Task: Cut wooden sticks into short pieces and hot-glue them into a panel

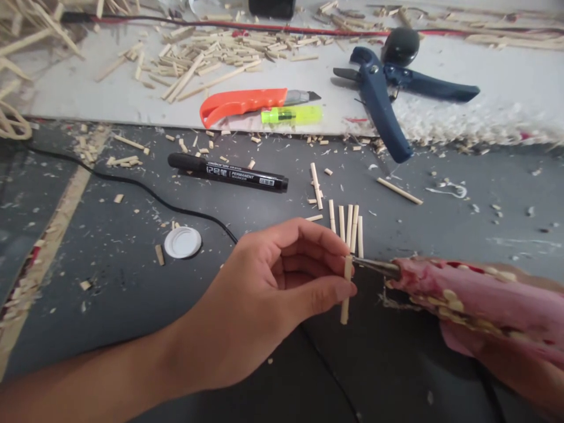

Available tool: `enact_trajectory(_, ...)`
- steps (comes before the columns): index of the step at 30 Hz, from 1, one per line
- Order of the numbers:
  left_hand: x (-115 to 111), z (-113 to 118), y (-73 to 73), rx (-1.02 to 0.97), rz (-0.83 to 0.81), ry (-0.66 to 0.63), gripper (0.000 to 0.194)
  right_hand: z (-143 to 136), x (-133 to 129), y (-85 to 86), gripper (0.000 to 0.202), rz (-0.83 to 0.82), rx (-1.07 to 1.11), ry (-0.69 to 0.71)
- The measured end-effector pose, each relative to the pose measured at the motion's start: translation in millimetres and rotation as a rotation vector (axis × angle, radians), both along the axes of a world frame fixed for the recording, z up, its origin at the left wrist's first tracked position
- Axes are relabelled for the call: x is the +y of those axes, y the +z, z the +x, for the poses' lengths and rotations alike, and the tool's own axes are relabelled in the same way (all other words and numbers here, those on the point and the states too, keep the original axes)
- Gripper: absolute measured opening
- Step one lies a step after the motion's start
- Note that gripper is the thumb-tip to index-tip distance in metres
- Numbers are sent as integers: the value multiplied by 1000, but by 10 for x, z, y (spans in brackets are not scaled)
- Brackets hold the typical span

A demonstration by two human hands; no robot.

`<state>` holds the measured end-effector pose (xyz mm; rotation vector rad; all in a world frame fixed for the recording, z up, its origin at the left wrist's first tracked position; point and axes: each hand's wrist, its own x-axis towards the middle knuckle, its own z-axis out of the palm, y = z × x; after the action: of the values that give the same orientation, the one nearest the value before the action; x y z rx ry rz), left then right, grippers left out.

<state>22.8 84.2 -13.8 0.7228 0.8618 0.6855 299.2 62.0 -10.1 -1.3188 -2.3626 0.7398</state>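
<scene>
My left hand is closed in a pinch around a short wooden stick, held nearly upright. From the right, a pink-wrapped tool with a tapered metal tip points at the stick's upper part. Its tip touches or nearly touches the wood; I cannot tell which. My right hand is wrapped around this tool, mostly hidden by the pink covering and cut off by the frame edge. Pale flat bits cling to the covering. Just beyond my left fingertips, several short sticks lie roughly side by side on the dark table.
A black permanent marker and white cap lie on the dark table. On the white board are an orange utility knife, yellow highlighter, blue cutter and wood pieces. A black cord crosses the left.
</scene>
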Motion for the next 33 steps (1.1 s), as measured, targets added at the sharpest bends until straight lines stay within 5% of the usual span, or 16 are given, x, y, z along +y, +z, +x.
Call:
enact_trajectory(4, -2, -5, 0, 0, -2, -3, 18, 62, 3, -15, 70, 23, -38, 79)
enact_trajectory(18, 10, 2, 16, -21, -17, 24, 21, -13, -56, 13, 64, -94, 11, -89)
enact_trajectory(29, 9, -7, 22, -13, 3, 39, 20, -61, 38, 67, 72, -77, 36, 62)
enact_trajectory(33, 21, -4, 16, -10, 5, 43, 20, -78, 35, 72, 71, -60, -3, 12)
